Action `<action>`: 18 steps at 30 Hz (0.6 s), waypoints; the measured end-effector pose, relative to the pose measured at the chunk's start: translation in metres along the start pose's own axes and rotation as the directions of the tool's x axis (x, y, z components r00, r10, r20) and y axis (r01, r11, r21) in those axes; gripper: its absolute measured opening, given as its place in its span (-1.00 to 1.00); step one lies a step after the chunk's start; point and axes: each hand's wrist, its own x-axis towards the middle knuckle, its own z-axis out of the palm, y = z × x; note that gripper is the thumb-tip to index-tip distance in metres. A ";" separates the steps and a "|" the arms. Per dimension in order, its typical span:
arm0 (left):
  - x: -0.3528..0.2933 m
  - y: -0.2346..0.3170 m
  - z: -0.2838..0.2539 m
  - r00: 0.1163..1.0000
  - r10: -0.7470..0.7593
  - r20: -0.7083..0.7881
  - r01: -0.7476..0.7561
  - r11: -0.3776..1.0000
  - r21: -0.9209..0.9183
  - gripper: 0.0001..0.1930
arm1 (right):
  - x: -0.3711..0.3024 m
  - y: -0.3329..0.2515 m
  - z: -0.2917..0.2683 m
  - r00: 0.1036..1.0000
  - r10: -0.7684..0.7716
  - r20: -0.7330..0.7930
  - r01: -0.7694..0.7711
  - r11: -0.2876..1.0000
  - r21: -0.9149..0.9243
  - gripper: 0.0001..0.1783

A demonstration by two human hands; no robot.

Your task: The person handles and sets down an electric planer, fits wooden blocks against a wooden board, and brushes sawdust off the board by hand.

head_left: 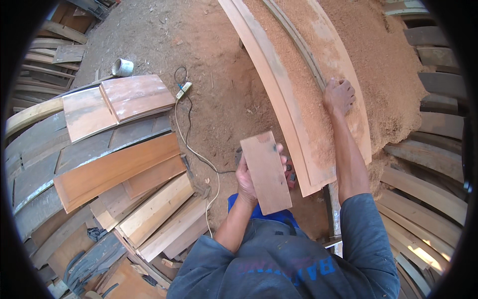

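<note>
My left hand (245,183) is wrapped around a short rectangular wooden board (268,173), held in front of my body with its broad face up. The fingertips show at the board's right edge; the palm is hidden beneath it. Forward and to the right, my right hand (339,96) is closed at the near end of a long narrow wooden strip (301,45). That strip lies lengthwise over a long wide plank (318,164) covered in sawdust. How the fingers meet the strip is partly hidden.
A red tool-like object (291,178) sits low, partly behind the board. A power strip (183,90) and its cables (199,155) cross the dirt floor. Stacked boards (117,172) stand at left, a white bucket (122,67) beyond them. More lumber (423,184) and a sawdust heap (393,99) line the right.
</note>
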 end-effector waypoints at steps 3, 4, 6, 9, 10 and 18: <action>-0.011 -0.013 0.007 0.942 -0.077 -0.328 0.069 0.997 -0.035 -0.09 | -0.002 -0.001 -0.003 1.000 0.009 0.027 -0.008 1.000 -0.007 -0.35; -0.013 -0.017 0.018 0.915 -0.104 -0.390 0.111 0.994 -0.003 -0.09 | -0.001 0.000 -0.004 1.000 0.013 0.024 -0.013 1.000 -0.011 -0.35; -0.021 -0.018 0.010 0.882 -0.126 -0.455 0.154 0.988 0.025 -0.10 | -0.002 -0.001 -0.004 0.999 -0.010 0.049 0.011 1.000 -0.016 -0.35; -0.028 -0.004 -0.067 0.946 -0.082 -0.313 0.153 0.966 0.210 -0.22 | -0.003 -0.002 -0.001 1.000 -0.020 0.017 0.020 1.000 -0.006 -0.34; -0.018 0.001 -0.079 0.922 -0.007 -0.388 0.163 0.915 0.369 -0.30 | 0.000 0.001 0.001 1.000 -0.017 0.016 0.017 1.000 -0.008 -0.34; 0.045 -0.008 -0.088 0.830 0.423 -0.364 0.022 0.627 0.779 -0.36 | 0.000 -0.001 -0.001 1.000 -0.013 0.015 0.013 1.000 0.002 -0.36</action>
